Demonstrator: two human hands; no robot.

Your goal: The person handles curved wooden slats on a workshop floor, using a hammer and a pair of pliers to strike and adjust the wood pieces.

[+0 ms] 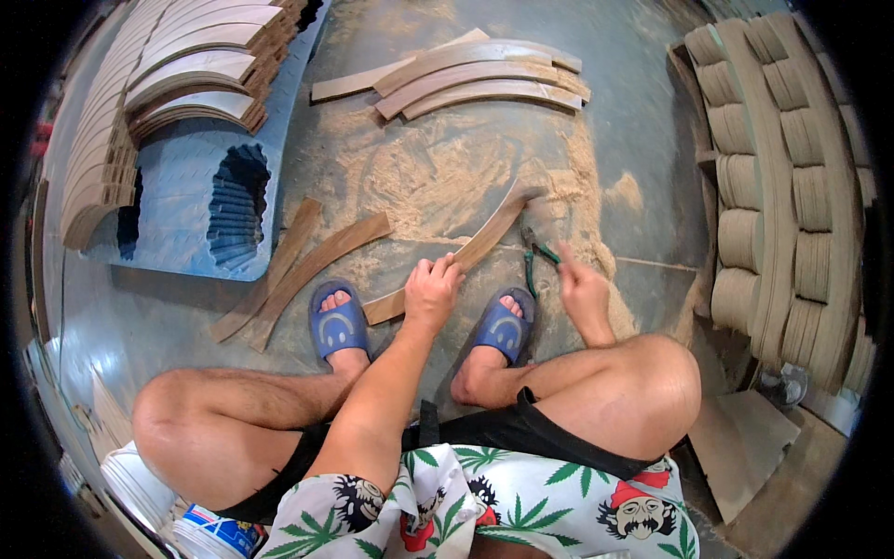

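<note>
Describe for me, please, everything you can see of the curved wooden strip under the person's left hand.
The curved wooden strip is long, slim and brown, with a paler edge along its upper-left side. It bends gently, slanting from its lower-left end beside the left slipper up and rightward toward the sawdust. The left hand grips it, hiding part of its lower half. Its far end is blurred, so what touches it there is unclear.
</note>
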